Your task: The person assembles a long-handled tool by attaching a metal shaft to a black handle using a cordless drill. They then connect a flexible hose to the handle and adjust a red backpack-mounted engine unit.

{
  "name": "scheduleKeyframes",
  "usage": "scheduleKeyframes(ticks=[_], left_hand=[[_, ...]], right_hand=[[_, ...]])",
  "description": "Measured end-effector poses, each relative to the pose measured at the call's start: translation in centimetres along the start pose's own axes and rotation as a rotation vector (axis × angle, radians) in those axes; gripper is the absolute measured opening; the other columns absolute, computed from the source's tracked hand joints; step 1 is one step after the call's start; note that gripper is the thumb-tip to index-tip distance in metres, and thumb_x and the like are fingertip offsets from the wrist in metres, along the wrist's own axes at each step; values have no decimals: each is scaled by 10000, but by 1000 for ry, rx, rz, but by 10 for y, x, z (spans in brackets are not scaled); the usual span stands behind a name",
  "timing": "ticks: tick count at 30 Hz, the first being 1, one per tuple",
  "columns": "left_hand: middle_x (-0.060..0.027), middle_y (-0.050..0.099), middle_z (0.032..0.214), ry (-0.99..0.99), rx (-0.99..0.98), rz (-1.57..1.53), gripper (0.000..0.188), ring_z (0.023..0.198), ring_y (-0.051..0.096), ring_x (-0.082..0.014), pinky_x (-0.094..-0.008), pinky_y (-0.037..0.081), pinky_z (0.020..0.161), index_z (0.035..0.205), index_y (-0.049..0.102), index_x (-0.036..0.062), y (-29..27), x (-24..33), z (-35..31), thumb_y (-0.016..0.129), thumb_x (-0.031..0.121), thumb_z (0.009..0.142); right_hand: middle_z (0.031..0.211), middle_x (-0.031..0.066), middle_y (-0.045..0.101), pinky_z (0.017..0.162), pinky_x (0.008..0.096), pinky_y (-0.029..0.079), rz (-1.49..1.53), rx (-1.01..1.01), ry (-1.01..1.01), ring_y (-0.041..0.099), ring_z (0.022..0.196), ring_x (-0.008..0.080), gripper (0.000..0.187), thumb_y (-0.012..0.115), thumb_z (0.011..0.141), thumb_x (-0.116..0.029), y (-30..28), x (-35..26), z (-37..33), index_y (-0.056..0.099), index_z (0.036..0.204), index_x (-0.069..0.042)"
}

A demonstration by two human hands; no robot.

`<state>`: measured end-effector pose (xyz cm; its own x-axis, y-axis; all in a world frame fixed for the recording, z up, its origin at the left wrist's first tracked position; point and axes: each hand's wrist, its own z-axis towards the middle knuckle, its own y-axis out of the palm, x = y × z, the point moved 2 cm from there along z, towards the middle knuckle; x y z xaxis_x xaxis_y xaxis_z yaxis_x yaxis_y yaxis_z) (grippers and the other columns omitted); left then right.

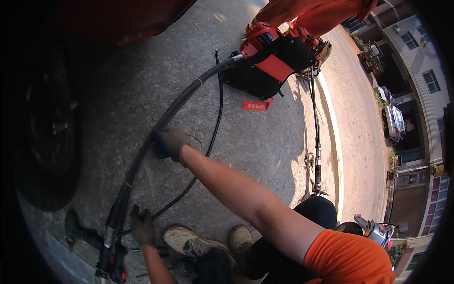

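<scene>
A thick black flexible drive shaft (176,105) curves from a red and black backpack engine (265,61) down to a pole with a control handle (117,260) at lower left. My right hand (172,144), in a grey glove with a blue palm, is closed around the middle of this shaft; its fingertips are partly hidden. My left hand (143,229), also gloved, is just right of the shaft's lower end, with fingers apart and seemingly nothing in them. A thinner black cable (220,94) loops over the ground and passes beside my left hand.
A dark wheel (52,137) stands at left, near a green and black power tool (78,229). Someone in orange trousers (302,14) is behind the engine. Another shaft (317,137) hangs along the kerb (335,142). My shoes (194,240) are close by; a motorcycle (378,232) is at right.
</scene>
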<state>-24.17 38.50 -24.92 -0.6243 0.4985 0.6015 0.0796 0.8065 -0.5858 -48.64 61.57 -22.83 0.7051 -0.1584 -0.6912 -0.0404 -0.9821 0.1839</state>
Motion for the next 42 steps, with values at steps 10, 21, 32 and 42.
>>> scheduleKeyframes(ticks=[10, 21, 32, 42], left_hand=[[-257, 560, 1552, 249, 427, 151, 665, 1368, 607, -378, -465, 522, 1109, 1591, 452, -6, 21, 9, -9, 690, 287, 1043], [-119, 797, 1149, 32, -478, -2048, 281, 989, 746, -220, -378, 624, 895, 1234, 747, 67, 24, -30, 55, 595, 276, 1123], [-108, 814, 1125, -185, -254, -2053, 294, 962, 792, -253, -423, 662, 864, 1267, 741, 93, 40, -39, 25, 547, 268, 1133], [-82, 783, 1226, -219, -74, -1945, 223, 1065, 758, -192, -353, 635, 907, 1289, 715, 147, 23, -20, 15, 643, 238, 1099]], right_hand=[[886, 167, 764, 595, 402, 633, 27, 114, -72, 756, 690, 268, 350, 685, 1032, -291, 17, 17, -16, 745, 1111, 46], [1079, 189, 770, 701, 406, 673, 205, -181, 10, 791, 823, 290, 381, 715, 1022, -262, 18, 39, -52, 651, 1275, 15], [978, 175, 769, 665, 373, 655, -89, -47, -95, 779, 765, 255, 338, 756, 985, -178, 40, 35, -37, 654, 1186, 73], [983, 190, 770, 646, 389, 661, -208, -23, 0, 786, 769, 272, 341, 709, 1033, -216, 41, 56, -36, 649, 1181, 85]])
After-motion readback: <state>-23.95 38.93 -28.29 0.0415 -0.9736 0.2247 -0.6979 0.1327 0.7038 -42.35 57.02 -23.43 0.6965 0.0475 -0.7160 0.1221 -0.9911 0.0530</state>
